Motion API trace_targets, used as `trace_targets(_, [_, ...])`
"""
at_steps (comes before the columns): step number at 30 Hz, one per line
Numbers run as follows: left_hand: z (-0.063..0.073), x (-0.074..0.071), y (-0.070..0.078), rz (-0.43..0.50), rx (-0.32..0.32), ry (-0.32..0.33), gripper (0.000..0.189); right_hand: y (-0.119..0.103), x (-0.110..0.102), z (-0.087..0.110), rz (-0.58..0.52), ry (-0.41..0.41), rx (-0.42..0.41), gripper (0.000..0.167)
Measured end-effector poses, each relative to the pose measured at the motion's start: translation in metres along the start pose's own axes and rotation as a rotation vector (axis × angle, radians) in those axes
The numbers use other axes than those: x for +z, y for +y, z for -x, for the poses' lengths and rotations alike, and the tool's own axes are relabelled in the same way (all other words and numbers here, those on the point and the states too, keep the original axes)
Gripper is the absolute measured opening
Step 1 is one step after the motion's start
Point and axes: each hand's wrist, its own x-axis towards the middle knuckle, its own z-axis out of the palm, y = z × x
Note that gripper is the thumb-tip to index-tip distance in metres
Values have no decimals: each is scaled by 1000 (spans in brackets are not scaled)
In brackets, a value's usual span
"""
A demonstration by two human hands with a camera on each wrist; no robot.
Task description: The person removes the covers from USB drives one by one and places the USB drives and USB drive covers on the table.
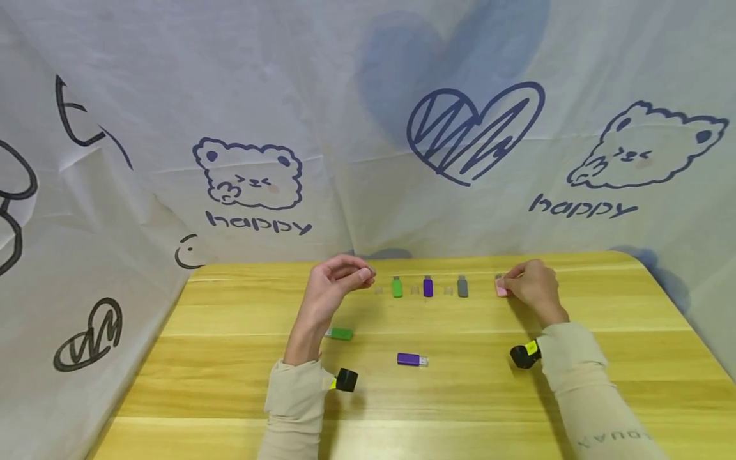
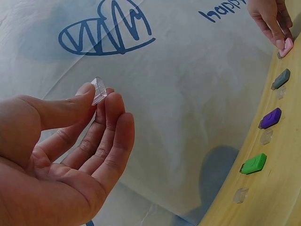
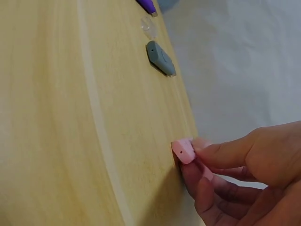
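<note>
My left hand (image 1: 332, 284) is raised over the back of the table, pinching a small clear cap (image 2: 99, 91) between thumb and fingertips. To the right, my right hand (image 1: 535, 287) pinches a pink USB flash drive (image 3: 184, 151) at the table's back edge. Between the hands, a green USB drive (image 1: 397, 287), a purple one (image 1: 428, 287) and a grey one (image 1: 462, 287) lie in a row, connectors pointing away from me. Clear caps lie between them, one of them (image 2: 241, 195) left of the green drive.
Nearer to me on the wooden table (image 1: 448, 409) lie another green USB drive (image 1: 342, 334), partly behind my left forearm, and another purple drive (image 1: 409, 360) with its metal connector to the right. A white cloth (image 1: 356, 191) with printed drawings hangs behind the table and along its left side.
</note>
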Motion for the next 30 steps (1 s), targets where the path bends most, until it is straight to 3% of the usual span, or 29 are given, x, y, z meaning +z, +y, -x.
trace_targets(8, [-1,3,-1,-8,3,-18,8,-5,-1,6,-20,20,-13,23])
trace_targets(16, [-3,7,-6,-44,-17,-4,12,-17,-26,39,-277,-18,-47,34])
trace_targets(22, [-5,12,-9,-68,-19,-9,11,-26,-37,66,-272,-52,-110,33])
trace_targets(30, [-3,17,-12,-121,-41,-38,10,-24,-50,90,-296,-85,-120,40])
